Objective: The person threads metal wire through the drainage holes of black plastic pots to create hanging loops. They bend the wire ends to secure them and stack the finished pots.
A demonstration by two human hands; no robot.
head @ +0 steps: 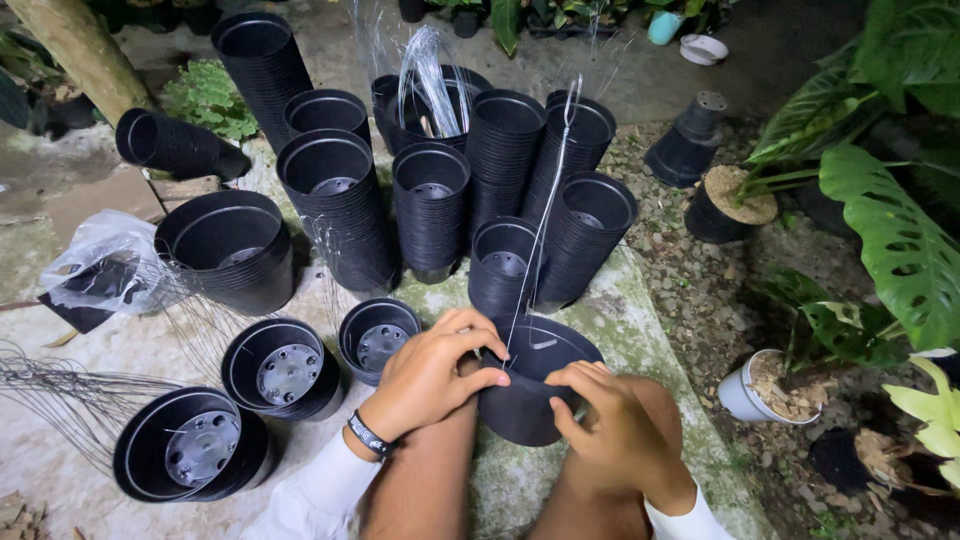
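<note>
Spreading across a mossy concrete slab (620, 320), tall stacks of black plastic pots (430, 210) fill the ground from ten to one o'clock, one stack toppled on its side (175, 145) at ten o'clock. Broad green leaves (900, 240) hang at three o'clock, above a small white pot of soil (765, 390). Lower at eight o'clock sit three short stacks of wider pots (285, 368), with a loose bundle of thin wires (60, 395) at nine o'clock beside a crumpled clear plastic bag (100, 260). At the centre, toward six o'clock, a single black pot (530, 385) is tilted on the person's knees. The left hand (430, 375) (wearing a dark wristband) pinches the pot's rim with thumb and forefinger, clasping a long thin wire (545, 215) that rises toward twelve o'clock. The right hand (610, 435) grips the pot's near rim, fingers curled over its edge.
</note>
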